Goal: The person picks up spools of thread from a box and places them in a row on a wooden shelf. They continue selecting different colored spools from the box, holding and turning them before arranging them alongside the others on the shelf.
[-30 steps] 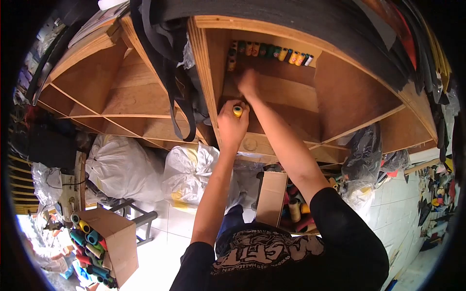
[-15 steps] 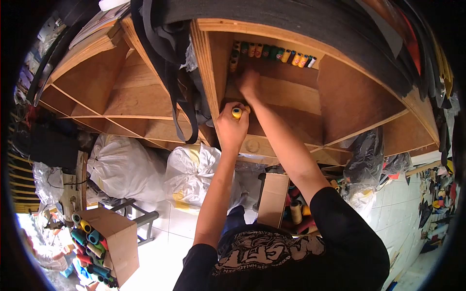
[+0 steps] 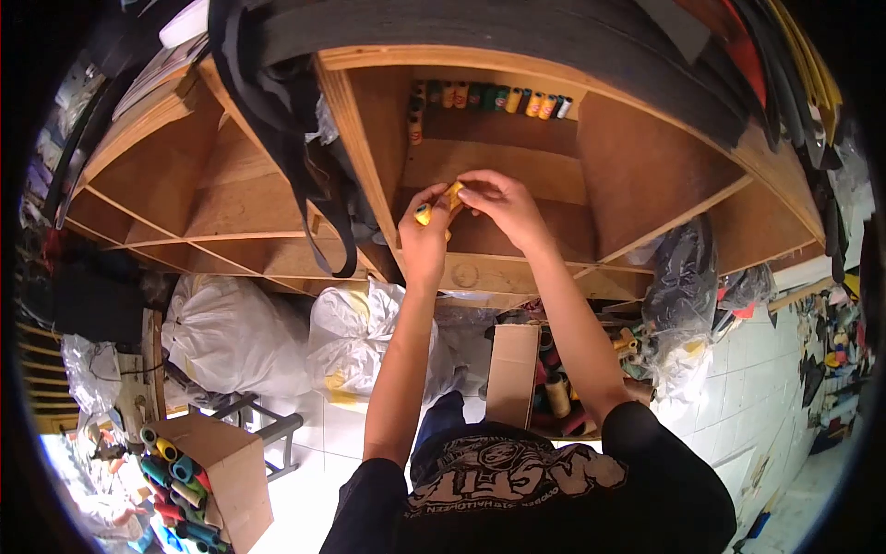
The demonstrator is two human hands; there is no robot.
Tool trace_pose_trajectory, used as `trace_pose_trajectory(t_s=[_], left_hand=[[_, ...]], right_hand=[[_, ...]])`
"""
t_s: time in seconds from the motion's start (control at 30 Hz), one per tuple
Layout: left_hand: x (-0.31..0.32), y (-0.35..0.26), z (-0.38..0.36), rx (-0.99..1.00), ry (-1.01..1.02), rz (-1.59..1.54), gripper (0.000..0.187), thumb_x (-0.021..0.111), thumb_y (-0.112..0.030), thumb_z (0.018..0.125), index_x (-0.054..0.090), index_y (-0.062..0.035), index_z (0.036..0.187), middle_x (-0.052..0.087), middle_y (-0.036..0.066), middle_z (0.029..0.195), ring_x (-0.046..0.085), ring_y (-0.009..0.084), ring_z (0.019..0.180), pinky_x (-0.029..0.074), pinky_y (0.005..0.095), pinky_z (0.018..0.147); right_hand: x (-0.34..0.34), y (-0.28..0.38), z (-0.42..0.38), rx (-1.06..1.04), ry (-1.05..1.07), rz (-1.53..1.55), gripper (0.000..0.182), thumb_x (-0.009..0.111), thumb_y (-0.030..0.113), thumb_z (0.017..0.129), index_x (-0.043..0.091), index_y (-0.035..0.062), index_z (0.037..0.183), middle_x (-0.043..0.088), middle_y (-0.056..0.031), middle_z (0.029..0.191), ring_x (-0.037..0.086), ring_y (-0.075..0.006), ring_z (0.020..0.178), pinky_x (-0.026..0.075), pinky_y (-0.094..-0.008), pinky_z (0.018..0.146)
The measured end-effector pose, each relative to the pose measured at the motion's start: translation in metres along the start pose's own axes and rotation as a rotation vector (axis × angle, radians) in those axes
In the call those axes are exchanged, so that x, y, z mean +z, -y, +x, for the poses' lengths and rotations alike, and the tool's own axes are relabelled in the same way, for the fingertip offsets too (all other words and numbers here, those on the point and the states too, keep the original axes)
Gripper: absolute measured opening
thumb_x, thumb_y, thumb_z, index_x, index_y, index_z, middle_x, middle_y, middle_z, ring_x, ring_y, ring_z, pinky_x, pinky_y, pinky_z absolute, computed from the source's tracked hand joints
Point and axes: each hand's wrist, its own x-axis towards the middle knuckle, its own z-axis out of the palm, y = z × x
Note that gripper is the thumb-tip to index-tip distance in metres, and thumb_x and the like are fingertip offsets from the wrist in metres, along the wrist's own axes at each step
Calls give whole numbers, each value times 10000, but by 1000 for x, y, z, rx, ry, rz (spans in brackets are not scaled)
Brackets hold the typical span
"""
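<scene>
My left hand [image 3: 425,247] is closed around yellow thread spools, in front of the open shelf compartment. One yellow spool [image 3: 423,214] sticks out of the top of its grip, its dark-centred end facing up. My right hand [image 3: 509,210] meets it from the right, thumb and fingers pinching another yellow thread spool [image 3: 454,191] beside the left fingers. How many spools the left hand holds is partly hidden. Deeper in the compartment stands a row of upright thread spools [image 3: 512,100] in yellow, green, orange and white. A few more spools [image 3: 415,127] line its left wall.
Wooden dividers [image 3: 355,157] and a dark strap [image 3: 309,203] flank the compartment on the left. Stuffed white sacks [image 3: 235,332] sit below. Cardboard boxes [image 3: 231,462] with spools stand at lower left and by the body. A black plastic bag [image 3: 683,277] hangs at right.
My right hand has drawn back from the spools at the compartment's rear left and come to my left hand, where it now pinches a yellow spool. The view has shifted slightly.
</scene>
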Motion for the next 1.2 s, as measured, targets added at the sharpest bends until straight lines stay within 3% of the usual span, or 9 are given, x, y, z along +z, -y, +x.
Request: trace_pose_trajectory(t_s=[0.1, 0.2, 0.3, 0.5, 0.6, 0.8, 1.03, 1.13, 1.2], left_hand=[[5, -12, -11, -105, 91, -239, 272, 496, -53, 931, 507, 134, 1128, 614, 177, 1029, 638, 262, 935, 558, 376, 853], [2, -19, -12, -182, 201, -45, 311, 516, -117, 933, 512, 111, 1144, 607, 201, 1051, 650, 273, 901, 564, 353, 804], [5, -24, -11, -224, 172, -152, 332, 531, -170, 931, 526, 92, 1135, 636, 199, 980, 668, 267, 827, 574, 328, 751], [7, -28, -7, -464, 120, -355, 352, 508, -259, 941, 550, 65, 1073, 651, 186, 936, 671, 251, 799, 575, 314, 704], [7, -27, -6, -542, 136, -378, 367, 525, -280, 935, 542, 55, 1084, 653, 210, 935, 677, 259, 768, 585, 308, 684], [10, -22, -11, -281, 103, -94, 281, 574, -164, 915, 569, 86, 1043, 637, 170, 907, 670, 224, 766, 579, 308, 664], [14, -21, -10, -310, 131, -72, 285, 600, -113, 898, 572, 108, 1076, 649, 151, 909, 667, 201, 746, 577, 291, 642], [18, -23, -13, -225, 144, 81, 316, 602, -97, 894, 556, 103, 1134, 654, 148, 916, 667, 191, 741, 577, 276, 620], [15, -24, -13, -128, 153, 169, 340, 610, -80, 885, 549, 95, 1169, 655, 140, 931, 664, 175, 756, 572, 264, 609]], right_hand=[[-10, 1, -1, -106, 7, 90, 292, 648, 107, 869, 596, -1, 1135, 627, -43, 964, 587, -111, 879, 476, -234, 750], [-16, 4, -3, -157, 39, 127, 299, 657, 76, 848, 597, -4, 1129, 635, -55, 970, 598, -111, 864, 491, -239, 737], [-10, 10, -9, -132, -46, 243, 312, 642, 82, 859, 581, 3, 1155, 632, -54, 981, 592, -104, 877, 491, -238, 753], [-15, 1, -5, 47, 107, 394, 310, 626, 133, 881, 571, 8, 1160, 637, -39, 969, 593, -95, 895, 483, -223, 729], [-11, 0, -8, 15, 78, 423, 301, 634, 153, 882, 578, 14, 1143, 639, -28, 962, 591, -86, 904, 466, -212, 715], [-14, -3, -6, 69, -80, 351, 210, 648, 168, 876, 596, 41, 1035, 643, -13, 955, 582, -72, 876, 447, -217, 711], [-7, -3, -7, -33, -27, 463, 278, 689, 157, 846, 567, 16, 1051, 634, -60, 973, 587, -116, 917, 475, -263, 777], [-8, -4, -12, -55, -118, 301, 284, 678, 137, 846, 559, -2, 1063, 630, -67, 993, 590, -117, 904, 480, -263, 772], [-17, -4, -15, -115, 10, -39, 316, 665, 85, 839, 542, 8, 1120, 618, -69, 998, 587, -123, 927, 485, -262, 795]])
